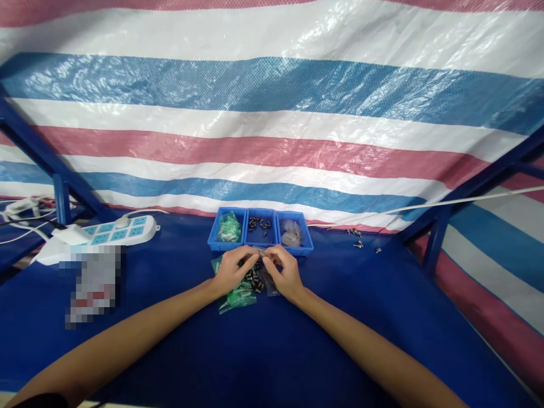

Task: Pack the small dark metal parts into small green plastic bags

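My left hand (236, 267) and my right hand (284, 273) meet just in front of the blue bins, thumbs and fingers pinched. Between the fingertips is a small see-through piece (260, 250) that looks like a clear plastic bag; its contents are too small to make out. Below the hands lies a pile of small black and metal parts (255, 281). Green-tinted plastic packets (238, 298) are spread under and beside my left hand. Clear plastic bags (270, 284) lie by my right hand, partly covered by it.
Three joined blue bins hold green packets (229, 228), small dark parts (256, 223) and clear bags (292, 233). A white power strip (123, 231) and a blurred-out item (97, 283) are at left. Loose metal parts (358, 245) lie at right. Striped sheeting (272, 153) hangs behind the blue table (272, 351).
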Demonstrator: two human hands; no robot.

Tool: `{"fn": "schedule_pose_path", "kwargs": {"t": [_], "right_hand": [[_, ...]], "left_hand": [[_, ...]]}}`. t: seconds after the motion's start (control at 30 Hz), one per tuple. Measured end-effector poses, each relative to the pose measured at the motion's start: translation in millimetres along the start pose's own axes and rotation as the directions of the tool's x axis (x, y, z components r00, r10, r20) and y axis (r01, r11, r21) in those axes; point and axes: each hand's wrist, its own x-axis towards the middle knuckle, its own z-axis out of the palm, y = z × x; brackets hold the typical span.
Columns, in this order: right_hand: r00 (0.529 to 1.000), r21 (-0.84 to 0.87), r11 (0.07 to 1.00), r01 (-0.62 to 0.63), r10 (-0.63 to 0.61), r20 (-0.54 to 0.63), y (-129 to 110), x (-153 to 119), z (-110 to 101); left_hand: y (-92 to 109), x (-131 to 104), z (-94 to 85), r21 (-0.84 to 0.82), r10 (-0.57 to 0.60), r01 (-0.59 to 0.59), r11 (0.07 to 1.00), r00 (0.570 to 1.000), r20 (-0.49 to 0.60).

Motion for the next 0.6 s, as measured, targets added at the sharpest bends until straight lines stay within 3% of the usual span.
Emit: {"fn": "schedule_pose_path", "kwargs": {"t": [0.4, 0.6], "right_hand": [[0.997, -0.018, 1.000, 0.007, -0.005, 0.076, -4.5, 2.3, -1.0], [0.999, -0.022, 1.000, -0.002, 0.003, 0.049, -5.4, 1.9, -0.1]], "left_hand": [[1.1, -0.5, -0.4, -0.010, 0.000, -0.001, 1.000, 1.000, -0.021], [2.6, -0.4, -0.7, 0.013, 0.030, -0.030, 0.999, 0.999, -0.012]]}}
